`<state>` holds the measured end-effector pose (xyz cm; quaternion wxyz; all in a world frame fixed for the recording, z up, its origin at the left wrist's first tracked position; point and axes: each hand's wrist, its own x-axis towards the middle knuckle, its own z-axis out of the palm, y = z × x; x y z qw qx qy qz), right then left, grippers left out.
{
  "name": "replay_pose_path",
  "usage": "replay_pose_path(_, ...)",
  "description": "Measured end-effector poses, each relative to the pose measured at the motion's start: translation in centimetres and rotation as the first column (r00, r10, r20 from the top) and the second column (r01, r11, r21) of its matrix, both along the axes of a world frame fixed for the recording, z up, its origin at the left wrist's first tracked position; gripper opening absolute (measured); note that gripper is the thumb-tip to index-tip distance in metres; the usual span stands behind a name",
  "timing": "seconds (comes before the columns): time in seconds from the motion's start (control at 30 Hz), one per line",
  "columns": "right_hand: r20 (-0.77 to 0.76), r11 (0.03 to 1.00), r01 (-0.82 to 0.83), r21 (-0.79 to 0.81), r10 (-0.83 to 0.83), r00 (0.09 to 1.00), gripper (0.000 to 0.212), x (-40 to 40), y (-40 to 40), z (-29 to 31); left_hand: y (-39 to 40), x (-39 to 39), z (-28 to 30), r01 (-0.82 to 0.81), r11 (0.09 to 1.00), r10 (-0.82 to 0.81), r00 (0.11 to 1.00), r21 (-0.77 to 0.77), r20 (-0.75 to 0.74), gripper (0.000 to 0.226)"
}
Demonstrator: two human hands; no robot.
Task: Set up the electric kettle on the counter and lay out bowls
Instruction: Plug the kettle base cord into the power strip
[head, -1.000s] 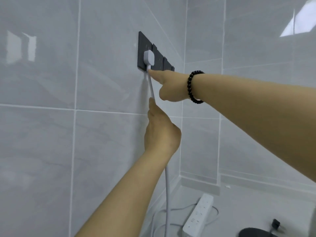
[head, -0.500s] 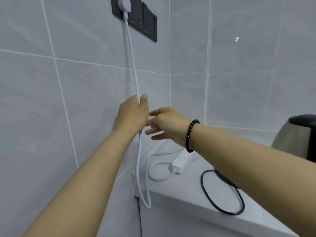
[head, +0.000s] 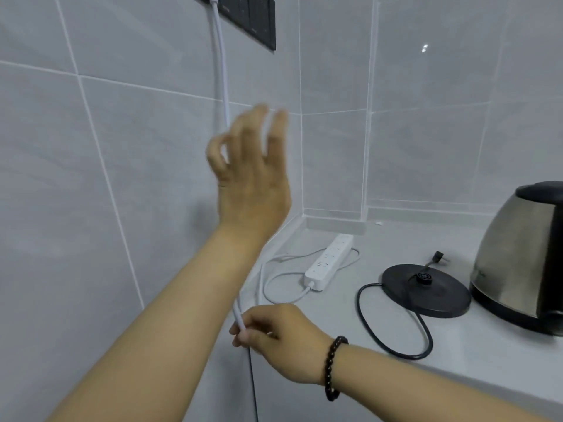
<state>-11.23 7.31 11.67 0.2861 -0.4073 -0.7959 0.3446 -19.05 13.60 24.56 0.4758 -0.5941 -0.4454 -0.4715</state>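
The electric kettle (head: 524, 263) is a rounded stainless-steel body with a black lid and black bottom rim, standing upright on the grey bench (head: 475, 357) at the far right, where the frame edge cuts off its right side. Just left of it, touching or nearly so, lies its round black base (head: 426, 289) with a raised connector in the middle. The base's black cord (head: 396, 348) loops toward the near edge of the bench, and a small black plug (head: 438, 256) lies beyond the base. Further left, near the wall corner, a white power strip (head: 329, 262) lies flat, its white cable (head: 221, 62) curling on the bench, dropping over the near edge and rising up the tiled wall to a dark socket panel (head: 253, 16) at the top, cut off by the frame.

The left hand (head: 253, 178) is raised in front of the wall with fingers spread and loosely curled, holding nothing; it is blurred, and whether a fingertip brushes the cable behind it cannot be told. The right hand (head: 274, 333), with a black bead bracelet (head: 333, 367) on its wrist, is closed in a pinch on the white cable just below the bench's near left corner.

The cable's run behind the left forearm is hidden. The plug in the socket panel is out of the frame.
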Motion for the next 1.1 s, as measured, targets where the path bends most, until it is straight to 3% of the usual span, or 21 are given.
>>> replay_pose_path(0.07,-0.032,0.999,0.004,0.044,-0.003,0.999,0.021,-0.3,0.2,-0.7,0.3,2.0,-1.8,-0.053,0.997,0.042,0.979,-0.049,-0.200,0.053)
replay_pose_path(0.13,-0.023,0.994,0.019,0.103,-0.017,1.000,0.021,-0.4,0.2,-1.2,0.3,3.5,-3.7,-0.161,0.946,0.056,0.937,-0.282,-0.345,0.040)
replay_pose_path(0.2,-0.006,0.991,0.025,0.134,-0.025,1.000,0.019,-0.2,0.2,-1.5,1.6,4.1,-5.9,-0.268,0.731,0.017,0.927,-0.627,-0.376,0.039)
replay_pose_path(0.27,0.081,0.991,-0.019,0.136,0.008,0.997,0.017,0.6,0.2,-1.4,3.8,3.8,-8.2,-0.308,0.476,0.009,0.938,-0.824,-0.346,0.036)
replay_pose_path(0.3,0.133,0.990,-0.053,0.133,0.035,0.991,0.018,1.3,0.3,-1.3,4.7,3.4,-9.0,-0.316,0.402,0.024,0.942,-0.859,-0.335,0.035)
replay_pose_path(0.37,0.218,0.989,-0.079,0.128,0.049,0.975,0.028,2.9,1.0,-1.1,6.3,2.5,-10.4,-0.341,0.345,0.027,0.935,-0.874,-0.354,0.033)
replay_pose_path(0.43,0.255,0.990,0.005,0.142,-0.041,0.966,0.034,4.4,2.5,-0.9,8.0,1.7,-11.6,-0.349,0.335,-0.007,0.928,-0.875,-0.373,0.032)
replay_pose_path(0.53,0.183,0.949,0.257,0.184,-0.290,0.939,0.039,6.2,6.3,-0.4,10.6,1.0,-13.5,-0.364,0.371,-0.068,0.907,-0.854,-0.415,0.030)
replay_pose_path(0.67,0.062,0.836,0.535,0.122,-0.545,0.836,0.054,7.5,12.1,-0.2,13.1,1.4,-15.5,-0.312,0.384,-0.112,0.918,-0.869,-0.379,0.043)
replay_pose_path(0.77,0.111,0.745,0.666,0.043,-0.666,0.738,0.063,7.3,15.5,-1.3,14.3,2.3,-16.2,-0.305,0.391,-0.120,0.918,-0.868,-0.377,0.046)
replay_pose_path(0.87,0.153,0.677,0.736,-0.021,-0.725,0.672,0.070,6.8,17.4,-2.7,15.0,3.0,-16.4,-0.306,0.430,-0.119,0.913,-0.849,-0.390,0.033)
replay_pose_path(0.97,0.048,0.659,0.747,-0.088,-0.746,0.664,0.073,6.4,18.4,-4.0,15.6,3.3,-16.7,-0.267,0.442,-0.163,0.915,-0.856,-0.370,0.025)
replay_pose_path(1.1,-0.115,0.673,0.725,-0.147,-0.740,0.663,0.081,6.2,18.6,-4.7,16.4,3.4,-16.8,-0.090,0.380,-0.232,0.954,-0.921,-0.189,0.020)
